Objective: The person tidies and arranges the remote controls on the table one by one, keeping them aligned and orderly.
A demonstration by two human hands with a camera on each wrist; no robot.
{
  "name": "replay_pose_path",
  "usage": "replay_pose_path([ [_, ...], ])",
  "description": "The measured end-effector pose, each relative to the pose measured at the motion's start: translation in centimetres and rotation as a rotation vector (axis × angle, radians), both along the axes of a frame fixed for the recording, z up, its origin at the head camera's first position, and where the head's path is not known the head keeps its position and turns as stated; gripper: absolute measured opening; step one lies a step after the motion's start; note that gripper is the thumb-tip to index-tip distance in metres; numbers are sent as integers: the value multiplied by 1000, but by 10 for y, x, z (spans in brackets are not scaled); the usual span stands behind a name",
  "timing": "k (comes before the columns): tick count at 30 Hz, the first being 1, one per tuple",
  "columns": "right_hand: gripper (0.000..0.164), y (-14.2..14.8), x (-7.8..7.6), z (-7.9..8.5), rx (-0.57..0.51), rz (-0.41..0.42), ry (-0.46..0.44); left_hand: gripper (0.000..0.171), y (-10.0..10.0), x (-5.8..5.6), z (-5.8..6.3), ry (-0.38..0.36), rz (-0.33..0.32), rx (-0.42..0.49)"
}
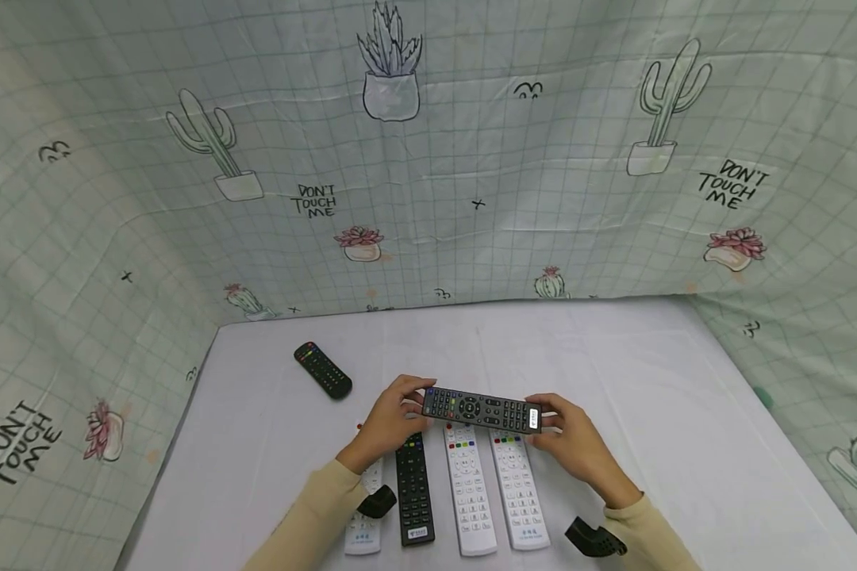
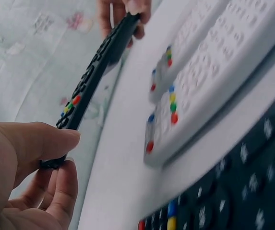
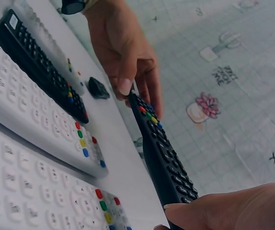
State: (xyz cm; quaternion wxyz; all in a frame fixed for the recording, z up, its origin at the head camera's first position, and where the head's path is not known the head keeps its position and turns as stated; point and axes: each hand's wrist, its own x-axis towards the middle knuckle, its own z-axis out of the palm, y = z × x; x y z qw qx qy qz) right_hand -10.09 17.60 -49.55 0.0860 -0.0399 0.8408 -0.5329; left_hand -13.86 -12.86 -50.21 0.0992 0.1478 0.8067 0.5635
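A black remote control is held crosswise above the table, its buttons facing up. My left hand pinches its left end between thumb and fingers, as the left wrist view shows with the remote's edge. At the other end, my right hand grips it by the label side; its thumb lies along the remote in the right wrist view. Below are two white remotes, a black remote, and another white remote partly hidden by my left arm.
A smaller black remote lies slanted at the back left of the white table. Patterned cloth rises behind the table and along both sides. A dark wrist camera sits at my right wrist.
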Motion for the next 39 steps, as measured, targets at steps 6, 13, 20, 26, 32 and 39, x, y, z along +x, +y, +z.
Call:
replay_pose_path([
  [6,59,14,19,1,-26,-44,-39,58,15,4,5,-16,-61,5],
  [13,59,27,35,1,-28,-84,-54,58,30,3,6,-15,-122,11],
  [20,63,36,50,0,-57,-115,-110,58,46,-8,8,1,-159,-15],
  [26,73,43,62,-6,-136,-33,-138,58,58,-17,13,6,-218,-71],
  [32,80,48,71,-7,-194,86,-107,57,71,-25,20,2,-265,-110],
  [39,85,49,81,-7,-168,95,-135,59,83,-33,24,-23,-337,-138],
])
